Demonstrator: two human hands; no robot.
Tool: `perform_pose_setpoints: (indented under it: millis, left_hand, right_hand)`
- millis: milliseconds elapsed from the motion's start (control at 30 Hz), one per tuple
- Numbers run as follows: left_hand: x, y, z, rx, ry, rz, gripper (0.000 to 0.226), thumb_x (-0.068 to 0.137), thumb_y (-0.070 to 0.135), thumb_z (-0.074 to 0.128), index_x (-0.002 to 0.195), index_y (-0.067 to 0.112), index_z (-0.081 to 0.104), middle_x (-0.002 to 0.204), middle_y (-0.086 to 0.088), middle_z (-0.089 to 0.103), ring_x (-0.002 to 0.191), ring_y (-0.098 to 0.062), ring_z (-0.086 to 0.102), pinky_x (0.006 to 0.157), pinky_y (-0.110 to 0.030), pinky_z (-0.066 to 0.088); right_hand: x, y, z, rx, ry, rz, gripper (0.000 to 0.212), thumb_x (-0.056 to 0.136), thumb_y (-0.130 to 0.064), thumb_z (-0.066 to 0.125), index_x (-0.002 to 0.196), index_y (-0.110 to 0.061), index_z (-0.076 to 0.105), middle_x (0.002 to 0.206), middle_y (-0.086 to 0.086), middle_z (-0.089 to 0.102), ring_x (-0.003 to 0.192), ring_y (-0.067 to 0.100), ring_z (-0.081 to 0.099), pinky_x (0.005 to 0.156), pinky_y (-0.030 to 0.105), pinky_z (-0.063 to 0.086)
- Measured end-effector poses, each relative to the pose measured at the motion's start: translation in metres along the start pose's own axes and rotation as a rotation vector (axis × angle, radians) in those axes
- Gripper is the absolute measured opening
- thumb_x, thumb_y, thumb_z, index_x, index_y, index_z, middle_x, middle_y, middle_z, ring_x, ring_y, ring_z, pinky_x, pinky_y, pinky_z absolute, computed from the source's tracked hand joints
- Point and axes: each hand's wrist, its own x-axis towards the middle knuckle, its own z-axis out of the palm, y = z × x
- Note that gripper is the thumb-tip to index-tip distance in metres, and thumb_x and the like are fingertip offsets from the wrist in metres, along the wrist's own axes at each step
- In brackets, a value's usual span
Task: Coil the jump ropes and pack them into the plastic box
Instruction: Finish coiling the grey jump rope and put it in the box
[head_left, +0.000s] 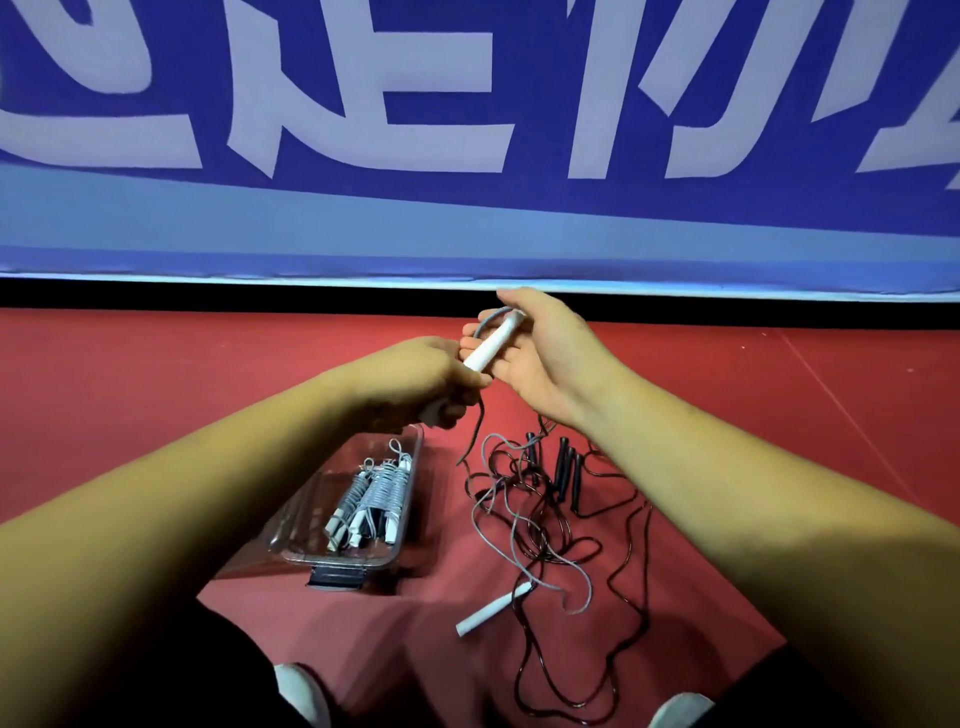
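My left hand (431, 379) grips the lower end of a white jump-rope handle (493, 340). My right hand (540, 353) lies palm-up under the handle's upper end, fingers loosely around it and its grey cord. The cord hangs down to a tangle of grey and dark ropes (545, 514) on the red floor. A second white handle (493, 608) lies loose near me. Several black handles (563, 467) lie at the tangle's far side. The clear plastic box (291, 540) sits left of the tangle and holds coiled grey ropes (374, 493) with white handles.
A blue banner (467, 130) with large white characters stands across the back, with a black strip along its foot. Red floor (156, 374) spreads left and right of the box. The toes of my white shoes (306, 691) show at the bottom edge.
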Motion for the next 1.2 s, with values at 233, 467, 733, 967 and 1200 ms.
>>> perform_pose_setpoints:
  millis: [233, 467, 733, 967, 1200]
  left_hand:
    - [0.004, 0.009, 0.001, -0.157, 0.159, 0.074, 0.025, 0.102, 0.013, 0.046, 0.079, 0.004, 0.052, 0.051, 0.003, 0.028, 0.038, -0.007, 0.022, 0.041, -0.018, 0.021]
    - [0.005, 0.025, -0.027, -0.599, 0.226, 0.219, 0.025, 0.099, 0.01, 0.038, 0.075, 0.011, 0.046, 0.049, 0.008, 0.022, 0.037, -0.005, 0.022, 0.043, -0.019, 0.023]
    - [0.011, -0.006, -0.086, -0.308, 0.48, -0.039, 0.023, 0.101, 0.005, 0.04, 0.08, 0.013, 0.042, 0.047, 0.004, 0.033, 0.035, -0.005, 0.027, 0.038, -0.016, 0.024]
    - [0.003, -0.004, -0.059, -0.08, 0.247, 0.019, 0.019, 0.095, 0.023, 0.06, 0.095, 0.004, 0.06, 0.048, 0.006, 0.026, 0.037, -0.006, 0.019, 0.041, -0.018, 0.017]
    - [-0.005, 0.001, -0.033, 0.034, 0.056, 0.019, 0.03, 0.098, 0.031, 0.056, 0.075, 0.011, 0.054, 0.048, 0.006, 0.024, 0.036, -0.006, 0.016, 0.035, -0.016, 0.018]
  right_hand:
    - [0.0, 0.004, -0.016, -0.43, -0.018, -0.079, 0.019, 0.078, -0.028, 0.052, 0.082, -0.013, 0.064, 0.084, 0.007, 0.068, 0.068, 0.018, 0.06, 0.067, 0.031, 0.042]
    - [0.002, 0.048, -0.046, -0.669, -0.782, 0.498, 0.027, 0.097, -0.023, 0.042, 0.1, -0.013, 0.067, 0.094, 0.013, 0.07, 0.092, 0.028, 0.056, 0.086, 0.032, 0.046]
    - [0.009, 0.049, -0.049, -0.701, -0.314, 0.284, 0.022, 0.105, -0.017, 0.035, 0.092, -0.008, 0.05, 0.049, -0.003, 0.042, 0.045, 0.014, 0.041, 0.046, 0.023, 0.029]
    - [0.001, 0.002, -0.015, -0.955, -0.345, 0.098, 0.022, 0.098, -0.007, 0.041, 0.1, -0.007, 0.063, 0.05, -0.006, 0.035, 0.042, 0.009, 0.026, 0.043, 0.02, 0.021]
    - [0.003, -0.014, -0.014, -0.91, -0.311, -0.075, 0.011, 0.093, -0.008, 0.057, 0.09, 0.001, 0.064, 0.051, 0.0, 0.035, 0.043, 0.013, 0.027, 0.044, 0.022, 0.023]
